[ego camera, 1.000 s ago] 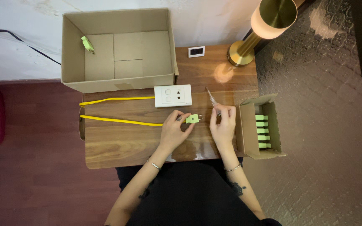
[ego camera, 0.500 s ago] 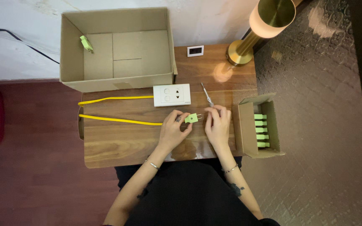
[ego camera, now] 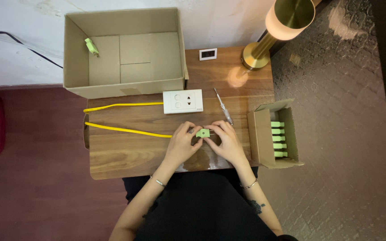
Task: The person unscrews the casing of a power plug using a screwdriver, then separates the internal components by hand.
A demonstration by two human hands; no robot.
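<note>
Both hands pinched the green plug [ego camera: 203,132], left hand [ego camera: 182,145] and right hand [ego camera: 228,142]; a loose grip could drop it onto the tabletop [ego camera: 126,154].

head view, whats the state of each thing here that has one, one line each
green plug: held off the table between both hands
left hand: fingers closed on the plug
right hand: fingers closed on the plug
yellow cable: runs under the left hand
wall socket: flat on the table, nothing plugged in
screwdriver: lying untouched
big box: open, one green plug inside
small box: open, row of green plugs inside
lamp: lit
</note>
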